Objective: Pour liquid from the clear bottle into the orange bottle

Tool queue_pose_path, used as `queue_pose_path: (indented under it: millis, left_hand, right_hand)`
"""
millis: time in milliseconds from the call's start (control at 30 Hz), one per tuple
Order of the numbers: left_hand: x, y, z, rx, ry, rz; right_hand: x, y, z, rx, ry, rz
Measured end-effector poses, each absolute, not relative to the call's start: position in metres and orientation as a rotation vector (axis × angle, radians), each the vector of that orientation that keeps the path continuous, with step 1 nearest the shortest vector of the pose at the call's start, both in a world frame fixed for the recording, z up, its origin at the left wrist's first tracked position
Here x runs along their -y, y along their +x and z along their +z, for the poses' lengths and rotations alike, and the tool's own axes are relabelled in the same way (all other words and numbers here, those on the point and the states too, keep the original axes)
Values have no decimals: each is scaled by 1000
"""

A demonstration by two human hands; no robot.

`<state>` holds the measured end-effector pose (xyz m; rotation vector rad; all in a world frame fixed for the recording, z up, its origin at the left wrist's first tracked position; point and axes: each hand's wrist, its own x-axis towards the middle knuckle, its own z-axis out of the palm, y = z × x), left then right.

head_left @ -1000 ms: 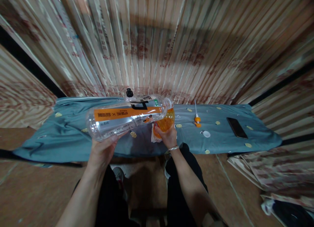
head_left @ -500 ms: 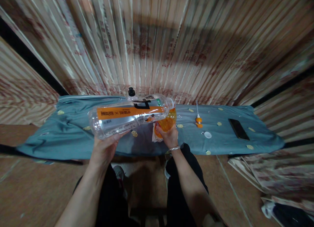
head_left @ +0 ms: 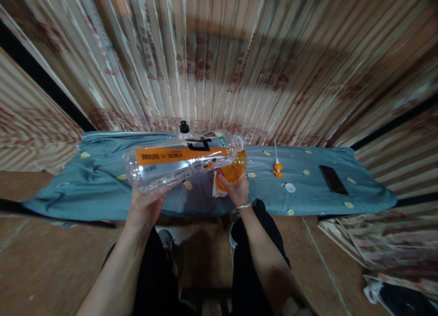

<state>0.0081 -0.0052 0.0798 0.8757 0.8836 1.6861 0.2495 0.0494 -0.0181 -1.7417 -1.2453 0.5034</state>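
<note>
My left hand point(head_left: 148, 204) grips a large clear plastic bottle point(head_left: 171, 163) with an orange and silver label. It lies nearly level, its neck pointing right and meeting the mouth of an amber bottle point(head_left: 235, 167). Whether liquid passes between them I cannot tell. My right hand point(head_left: 237, 188) is wrapped round the amber bottle, which stands slightly tilted. Beneath the amber bottle is a pale crumpled tissue or cloth point(head_left: 219, 191). To the right, an orange pump top with a white tube point(head_left: 278, 169) lies on the blue-green cloth point(head_left: 205, 206).
A black phone point(head_left: 333, 179) lies on the right part of the cloth-covered table, with a small white round cap point(head_left: 289, 187) nearer the middle. A bottle with a black cap point(head_left: 184, 127) stands behind the large bottle. Striped curtains point(head_left: 219, 69) enclose the back and sides.
Almost nothing differs. Both hands hold the two bottles in the same place, and the view has shifted very slightly.
</note>
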Motion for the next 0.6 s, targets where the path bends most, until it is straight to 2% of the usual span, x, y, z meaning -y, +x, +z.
queue_pose_path:
  millis: [600]
  left_hand:
    - [8, 13, 86, -886, 830, 1712]
  right_hand:
    - [-48, 246, -10, 1242, -1786, 516]
